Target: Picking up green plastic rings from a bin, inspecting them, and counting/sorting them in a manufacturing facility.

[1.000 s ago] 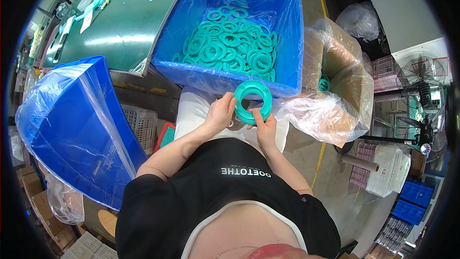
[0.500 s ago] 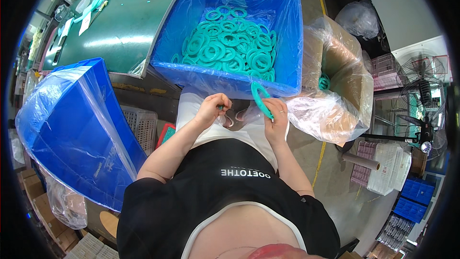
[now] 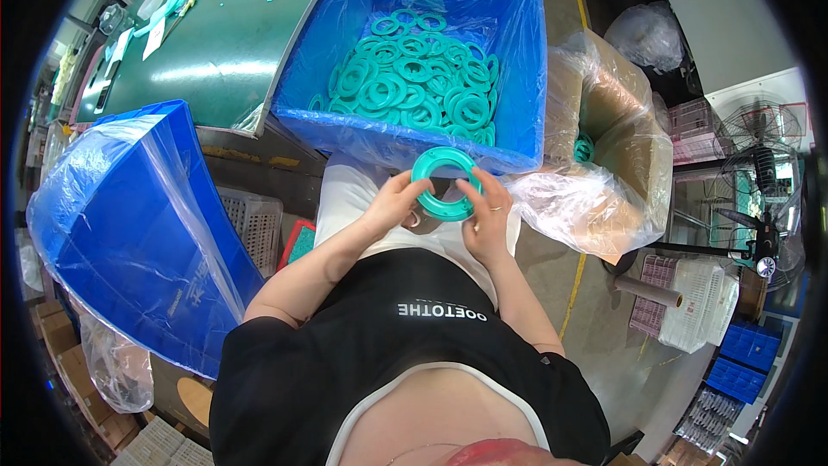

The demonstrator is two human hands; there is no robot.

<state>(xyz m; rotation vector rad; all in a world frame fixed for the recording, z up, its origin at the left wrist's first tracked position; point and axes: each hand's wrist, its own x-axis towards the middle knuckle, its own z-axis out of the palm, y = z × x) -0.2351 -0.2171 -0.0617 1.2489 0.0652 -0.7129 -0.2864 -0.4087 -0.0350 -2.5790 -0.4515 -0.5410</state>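
Left hand (image 3: 392,204) and right hand (image 3: 486,216) pinch teal ring (image 3: 444,183), now turned flat-on after edgewise tilt; inspection continues near blue bin (image 3: 517,52).

Bright overhead light; glare streak on green table (image 3: 216,52); strong fisheye bending, black rim; far edges perhaps soft.

Single head-worn fisheye view, facing steeply down, close over lap, edges bending outward

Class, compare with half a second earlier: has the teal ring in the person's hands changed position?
Yes. The teal ring was edge-on beside the right hand; now it lies face-up between both hands, nearer the blue bin's front edge.
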